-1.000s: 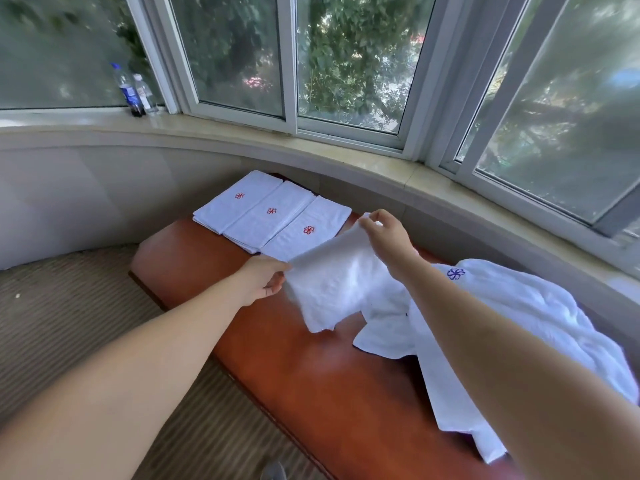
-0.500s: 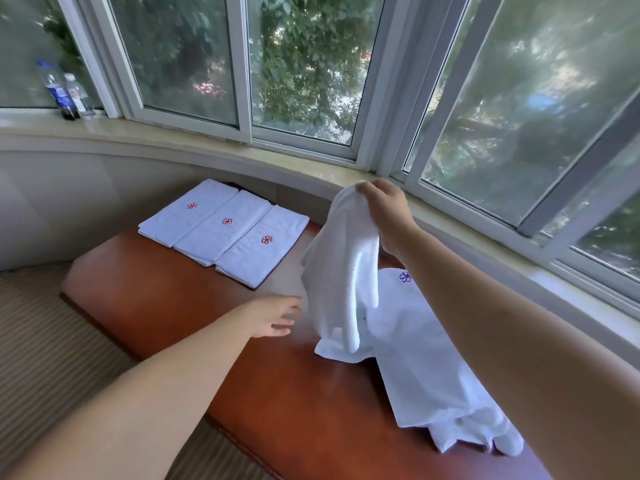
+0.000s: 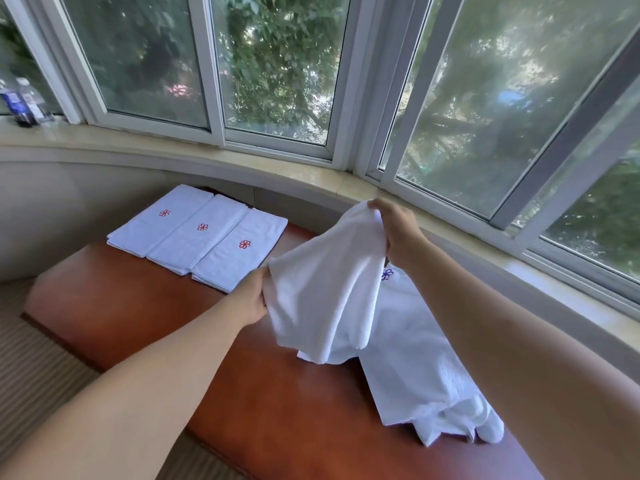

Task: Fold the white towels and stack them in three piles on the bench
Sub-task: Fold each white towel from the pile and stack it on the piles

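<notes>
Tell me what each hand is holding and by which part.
Both hold one white towel: the right hand grips its raised top corner, and the left hand pinches its left edge lower down.

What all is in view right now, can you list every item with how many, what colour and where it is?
folded towels: three piles, white with red flower logos, side by side at the far left end of the bench
held towel: one, white, hanging in the air between both hands above the bench
unfolded towels: a loose heap, count unclear, white with a purple logo, on the right part of the bench
bench: one, reddish-brown, under the window
bottles: two as far as I can tell, clear with blue labels, far left on the window sill
window sill: one, beige, curving behind the bench
windows: several panes, white frames, green trees outside
left hand: grips the towel's left edge
right hand: fingers pinch the towel's top corner
</notes>
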`<state>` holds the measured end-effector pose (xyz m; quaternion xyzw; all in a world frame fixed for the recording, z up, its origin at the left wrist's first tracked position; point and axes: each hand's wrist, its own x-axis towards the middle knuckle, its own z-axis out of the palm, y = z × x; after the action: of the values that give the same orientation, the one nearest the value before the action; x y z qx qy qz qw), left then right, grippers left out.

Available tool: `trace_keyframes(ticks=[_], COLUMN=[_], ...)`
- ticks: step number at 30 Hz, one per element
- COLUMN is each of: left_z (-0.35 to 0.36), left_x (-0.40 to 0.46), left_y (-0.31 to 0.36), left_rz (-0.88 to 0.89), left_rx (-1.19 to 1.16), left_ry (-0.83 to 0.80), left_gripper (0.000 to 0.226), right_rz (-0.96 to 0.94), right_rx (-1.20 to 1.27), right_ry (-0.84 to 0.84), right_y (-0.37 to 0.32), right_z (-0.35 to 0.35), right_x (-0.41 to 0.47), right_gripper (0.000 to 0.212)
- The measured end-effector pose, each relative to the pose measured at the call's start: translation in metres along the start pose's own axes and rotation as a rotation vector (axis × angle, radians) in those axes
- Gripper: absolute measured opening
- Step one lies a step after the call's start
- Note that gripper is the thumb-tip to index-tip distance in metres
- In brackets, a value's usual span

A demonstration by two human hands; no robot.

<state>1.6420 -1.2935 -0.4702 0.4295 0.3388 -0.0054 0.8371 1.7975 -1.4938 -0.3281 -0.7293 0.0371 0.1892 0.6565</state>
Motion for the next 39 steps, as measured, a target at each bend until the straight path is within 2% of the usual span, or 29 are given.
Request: trace_keyframes(ticks=[2, 6, 9, 15, 19, 22, 24, 28, 31, 34, 36, 39], left_z=[-0.004, -0.02, -0.024, -0.024, -0.031, -0.034, -0.034, -0.036, -0.041, -0.044, -0.046, -0.049], left_x=[0.0, -0.003, -0.004, -0.012, -0.015, -0.017, -0.017, -0.02, -0.025, -0.032, -0.036, -0.039], left_y=[0.014, 0.047, 0.068, 0.095, 0.106, 0.111, 0.114, 0.12, 0.123, 0.123, 0.122, 0.12], left_rz=[0.055, 0.099, 0.18, 0.293, 0.353, 0.369, 0.371, 0.385, 0.377, 0.362, 0.358, 0.356], left_rx=[-0.015, 0.011, 0.018, 0.003, -0.016, 0.044, 0.083, 0.12, 0.112, 0.073, 0.036, 0.006], left_ry=[0.032, 0.163, 0.31, 0.324, 0.381, 0.39, 0.41, 0.446, 0.451, 0.437, 0.424, 0.422], left_gripper=[0.028, 0.016, 0.016, 0.016, 0.017, 0.015, 0.016, 0.027, 0.024, 0.021, 0.016, 0.023], right_rz=[0.011, 0.139, 0.223, 0.365, 0.504, 0.584, 0.546, 0.354, 0.281, 0.324, 0.369, 0.386], right_rx=[-0.073, -0.202, -0.146, 0.036, -0.218, -0.432, -0.522, -0.49, -0.334, -0.146, -0.14, -0.139], right_ry=[0.032, 0.08, 0.068, -0.052, -0.237, -0.305, -0.332, -0.385, -0.379, -0.409, -0.417, -0.365], right_y=[0.008, 0.03, 0.042, 0.044, 0.046, 0.053, 0.06, 0.071, 0.072, 0.069, 0.066, 0.061], right_z=[-0.008, -0.033, -0.047, -0.054, -0.06, -0.057, -0.052, -0.044, -0.04, -0.04, -0.039, -0.034], right_x=[0.007, 0.018, 0.027, 0.033, 0.03, 0.024, 0.022, 0.026, 0.028, 0.03, 0.028, 0.029], right_gripper=[0.013, 0.02, 0.025, 0.012, 0.019, 0.023, 0.022, 0.028, 0.036, 0.034, 0.033, 0.034])
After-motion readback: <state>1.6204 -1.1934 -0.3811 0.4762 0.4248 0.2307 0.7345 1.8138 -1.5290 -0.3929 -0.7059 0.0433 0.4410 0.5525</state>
